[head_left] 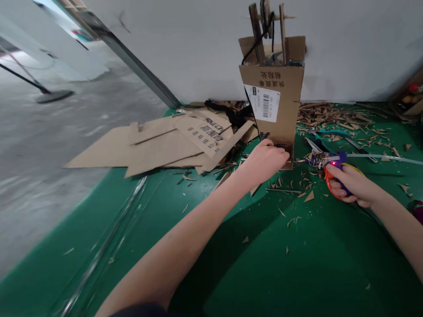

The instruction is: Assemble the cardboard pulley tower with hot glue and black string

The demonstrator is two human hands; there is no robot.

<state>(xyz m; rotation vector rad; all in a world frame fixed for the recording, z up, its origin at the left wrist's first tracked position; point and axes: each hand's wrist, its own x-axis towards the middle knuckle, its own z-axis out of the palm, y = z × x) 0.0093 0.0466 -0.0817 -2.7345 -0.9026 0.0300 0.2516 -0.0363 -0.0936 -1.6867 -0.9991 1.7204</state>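
A tall cardboard box [280,101] with a white label stands upright on the green table. My left hand [267,159] is at its lower front, fingers curled in at a dark opening; the fingertips are hidden, and I cannot make out what they hold. In my right hand [352,185] is a blue-purple hot glue gun [340,157] with a small red light lit. Its nozzle points left toward the box's base, and a translucent glue stick [380,156] sticks out behind. Wooden sticks carrying a cardboard wheel [265,20] and a black cord rise from the box top.
Flat cardboard sheets [158,149] are stacked left of the box. Cardboard scraps [330,115] pile up behind, with small bits scattered around. Teal-handled pliers [333,132] and a thin metal rod [283,190] lie near the box. A white wall [198,53] stands behind the table.
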